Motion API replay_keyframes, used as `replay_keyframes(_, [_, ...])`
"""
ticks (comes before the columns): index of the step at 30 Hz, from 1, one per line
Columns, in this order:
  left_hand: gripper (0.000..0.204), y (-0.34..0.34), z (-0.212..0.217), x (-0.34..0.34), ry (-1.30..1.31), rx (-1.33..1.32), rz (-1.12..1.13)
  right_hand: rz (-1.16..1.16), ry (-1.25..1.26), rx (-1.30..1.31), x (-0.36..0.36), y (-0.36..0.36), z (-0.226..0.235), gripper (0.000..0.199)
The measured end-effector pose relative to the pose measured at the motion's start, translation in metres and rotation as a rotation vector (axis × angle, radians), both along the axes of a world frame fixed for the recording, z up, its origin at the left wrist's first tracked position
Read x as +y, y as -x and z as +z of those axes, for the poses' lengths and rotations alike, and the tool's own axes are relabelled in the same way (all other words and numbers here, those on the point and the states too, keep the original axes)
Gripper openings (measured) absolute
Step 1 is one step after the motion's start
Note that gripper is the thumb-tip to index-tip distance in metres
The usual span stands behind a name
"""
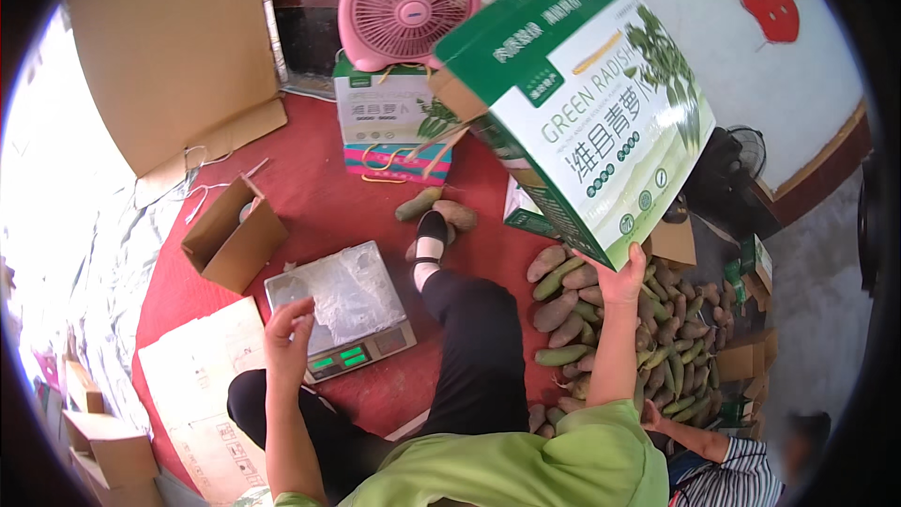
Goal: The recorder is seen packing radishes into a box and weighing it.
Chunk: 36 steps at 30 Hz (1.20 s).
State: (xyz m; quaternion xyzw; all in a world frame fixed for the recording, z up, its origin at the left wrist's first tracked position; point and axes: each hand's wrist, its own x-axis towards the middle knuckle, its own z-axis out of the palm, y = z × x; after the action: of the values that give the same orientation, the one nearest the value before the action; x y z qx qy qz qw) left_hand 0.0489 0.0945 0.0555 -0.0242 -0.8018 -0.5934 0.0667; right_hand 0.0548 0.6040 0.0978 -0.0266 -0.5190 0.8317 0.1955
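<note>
Two green-and-white cartons (582, 103) (385, 113), one pink fan (408, 2), one scale (343, 308), many radishes (648, 338).

Scale (340, 308) and radishes (610, 338) flanking legs

The person wore a light green top and black trousers. A black strapped shoe (433, 228) over a white sock covered one foot.

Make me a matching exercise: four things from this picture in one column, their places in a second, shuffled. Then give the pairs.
1. fan
2. scale
3. big carton
4. radishes

A. heaped on the floor at the right
B. held up by the right hand
C. on a small carton by the wall
D. on the red mat, beside the left hand

Pairs: 1-C, 2-D, 3-B, 4-A
</note>
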Motion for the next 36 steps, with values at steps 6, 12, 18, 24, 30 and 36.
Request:
replay_keyframes(6, [0.038, 0.013, 0.104, -0.034, -0.327, 0.09, 0.06, 0.352, 0.056, -0.027, -0.056, 0.023, 0.012, 0.079])
replay_keyframes(12, [0.05, 0.031, 0.146, -0.084, -0.599, 0.026, -0.16, 0.633, 0.016, -0.136, -0.141, 0.045, 0.008, 0.083])
replay_keyframes(18, [0.039, 0.013, 0.154, -0.113, -0.625, -0.236, -0.155, 0.796, 0.02, -0.281, -0.18, 0.057, -0.002, 0.083])
replay_keyframes(24, [0.033, 0.015, 0.157, -0.119, -0.509, -0.377, -0.049, 0.918, 0.023, -0.491, -0.188, 0.058, -0.011, 0.087])
replay_keyframes(30, [0.033, 0.041, 0.164, -0.093, -0.359, -0.395, 0.023, 0.992, -0.016, -0.599, -0.2, 0.075, -0.013, 0.082])
replay_keyframes(36, [0.028, 0.048, 0.123, -0.073, 0.285, -0.488, -0.202, 0.922, -0.308, -0.606, -0.228, 0.083, -0.01, 0.086])
